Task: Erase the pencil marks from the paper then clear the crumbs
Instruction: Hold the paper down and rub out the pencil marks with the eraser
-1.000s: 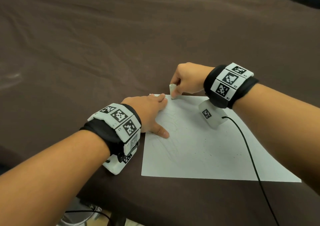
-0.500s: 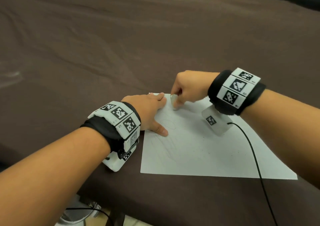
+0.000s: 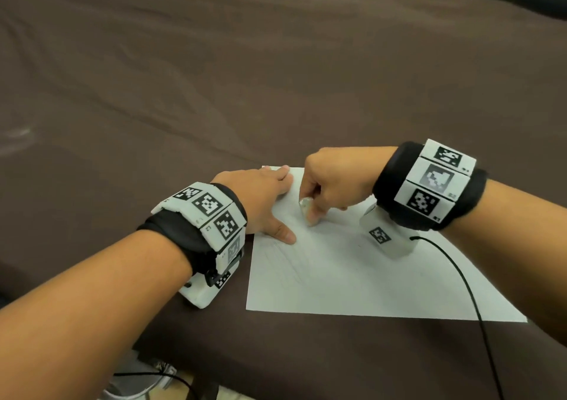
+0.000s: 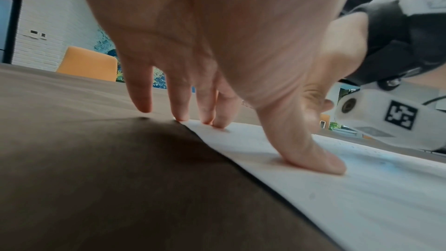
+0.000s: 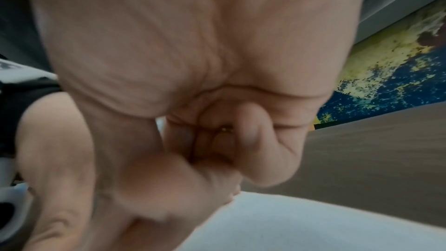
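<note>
A white sheet of paper [image 3: 352,277] with faint pencil lines lies on the brown cloth. My left hand [image 3: 264,200] lies flat on the sheet's far left corner, fingers straight and thumb pressing the paper [image 4: 362,198]. My right hand [image 3: 331,185] pinches a small white eraser [image 3: 305,208] and holds its tip against the paper just right of the left thumb. In the right wrist view the curled fingers [image 5: 253,140] hide the eraser. Small dark crumbs speckle the sheet in the left wrist view.
The brown cloth [image 3: 214,77] covers the whole table and stretches far beyond the sheet. A black cable [image 3: 469,292] runs from my right wrist across the paper's right corner to the near edge. An orange chair [image 4: 89,66] stands beyond the far table edge.
My right hand has slid the eraser toward me, from the sheet's far edge onto the paper beside the left thumb. The left hand has stayed pressing the corner.
</note>
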Available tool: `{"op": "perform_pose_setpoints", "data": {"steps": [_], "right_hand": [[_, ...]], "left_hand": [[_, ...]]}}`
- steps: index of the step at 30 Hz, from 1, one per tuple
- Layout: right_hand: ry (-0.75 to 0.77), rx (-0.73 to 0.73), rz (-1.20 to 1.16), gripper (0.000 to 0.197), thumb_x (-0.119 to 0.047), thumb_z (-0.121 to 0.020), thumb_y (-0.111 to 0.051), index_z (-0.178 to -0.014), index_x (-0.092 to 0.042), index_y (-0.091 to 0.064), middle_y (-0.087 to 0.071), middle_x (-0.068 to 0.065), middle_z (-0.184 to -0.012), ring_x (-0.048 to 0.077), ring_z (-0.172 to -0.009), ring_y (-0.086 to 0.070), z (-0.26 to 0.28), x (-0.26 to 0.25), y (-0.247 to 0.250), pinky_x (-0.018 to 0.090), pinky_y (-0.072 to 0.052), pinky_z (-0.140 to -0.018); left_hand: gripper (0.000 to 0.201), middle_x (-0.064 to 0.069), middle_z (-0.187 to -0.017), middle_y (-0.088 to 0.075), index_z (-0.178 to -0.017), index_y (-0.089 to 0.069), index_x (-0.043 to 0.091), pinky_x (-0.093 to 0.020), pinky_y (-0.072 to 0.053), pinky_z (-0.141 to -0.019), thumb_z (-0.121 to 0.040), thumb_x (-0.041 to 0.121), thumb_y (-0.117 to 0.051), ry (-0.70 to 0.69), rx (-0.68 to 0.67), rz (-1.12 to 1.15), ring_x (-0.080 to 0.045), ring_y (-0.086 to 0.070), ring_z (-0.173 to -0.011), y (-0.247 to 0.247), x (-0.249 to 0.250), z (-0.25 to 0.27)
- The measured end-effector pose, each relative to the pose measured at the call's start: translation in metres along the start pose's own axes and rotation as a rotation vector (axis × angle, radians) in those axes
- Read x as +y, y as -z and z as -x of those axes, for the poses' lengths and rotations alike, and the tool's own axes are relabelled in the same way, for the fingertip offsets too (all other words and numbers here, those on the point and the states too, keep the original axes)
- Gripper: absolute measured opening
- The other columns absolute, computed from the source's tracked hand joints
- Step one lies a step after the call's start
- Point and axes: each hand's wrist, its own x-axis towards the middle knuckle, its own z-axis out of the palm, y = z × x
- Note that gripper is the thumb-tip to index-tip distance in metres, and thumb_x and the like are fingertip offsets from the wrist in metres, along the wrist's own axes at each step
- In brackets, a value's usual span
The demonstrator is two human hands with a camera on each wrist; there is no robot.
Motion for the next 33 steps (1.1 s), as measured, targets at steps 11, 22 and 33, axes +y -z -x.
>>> {"op": "perform_pose_setpoints", "data": {"steps": [11, 22, 33], "right_hand": [[-0.076, 0.226, -0.059, 0.007, -0.023, -0.084, -0.075, -0.083, -0.022, -0.082, -0.076, 0.003, -0.079, 0.015, -0.06, -0.061, -0.019, 0.009, 0.016, 0.03, -0.055, -0.061], [-0.102, 0.215, -0.041, 0.007, -0.027, -0.083, -0.078, -0.082, -0.021, -0.081, -0.068, -0.004, -0.066, 0.016, -0.057, -0.06, -0.015, 0.006, 0.017, 0.025, -0.05, -0.055], [-0.016, 0.02, 0.015, 0.008, -0.028, -0.087, -0.074, -0.083, -0.025, -0.081, -0.076, -0.003, -0.081, 0.018, -0.073, -0.068, 0.003, -0.008, 0.0, 0.033, -0.058, -0.07]], "left_hand": [[0.105, 0.017, -0.164, -0.002, -0.154, -0.016, 0.03, -0.043, -0.035, -0.111, -0.072, 0.078, -0.061, -0.004, 0.013, 0.008, -0.011, -0.017, -0.149, -0.001, -0.002, 0.0], [0.107, 0.017, -0.164, 0.001, -0.156, -0.011, 0.029, -0.043, -0.032, -0.112, -0.074, 0.077, -0.061, -0.003, 0.004, 0.004, -0.011, -0.012, -0.15, 0.001, 0.0, 0.0], [0.108, 0.016, -0.164, 0.002, -0.155, -0.015, 0.027, -0.044, -0.036, -0.111, -0.072, 0.077, -0.062, 0.007, -0.007, 0.007, -0.012, -0.016, -0.15, 0.0, -0.001, -0.001]]}}
